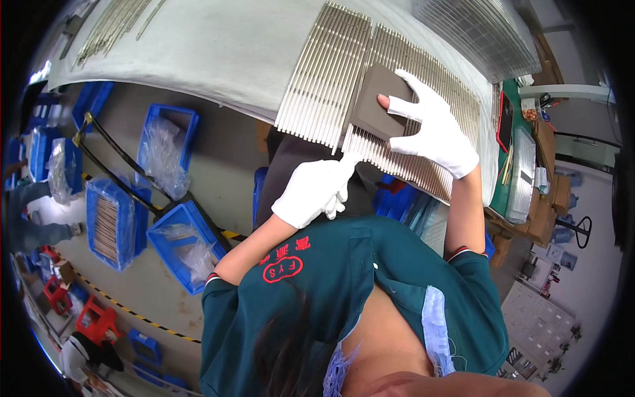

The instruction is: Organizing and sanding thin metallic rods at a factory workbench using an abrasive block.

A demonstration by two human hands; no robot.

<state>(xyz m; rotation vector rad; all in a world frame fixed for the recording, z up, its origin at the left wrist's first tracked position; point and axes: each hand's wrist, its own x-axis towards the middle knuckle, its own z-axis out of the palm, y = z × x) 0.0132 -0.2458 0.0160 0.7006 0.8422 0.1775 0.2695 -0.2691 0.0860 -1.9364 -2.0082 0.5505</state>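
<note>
My right hand (433,126), in a white glove with one bare fingertip showing, lies spread over a flat grey-brown block (378,99). The block rests on rows of thin silvery metal rods (324,76) laid side by side on the table. A narrow gap separates two groups of these rods, and the block sits over the right-hand group. At the near rod ends, beside that gap, my gloved left hand (314,193) is closed with its fingers curled. Whatever is between its fingertips is hidden.
More rods (116,30) lie at the white table's (218,56) far left. A stack of clear trays (479,33) stands at the back right. Blue crates (188,245), some holding plastic bags, are on the floor at left, beside a black-handled cart (122,159).
</note>
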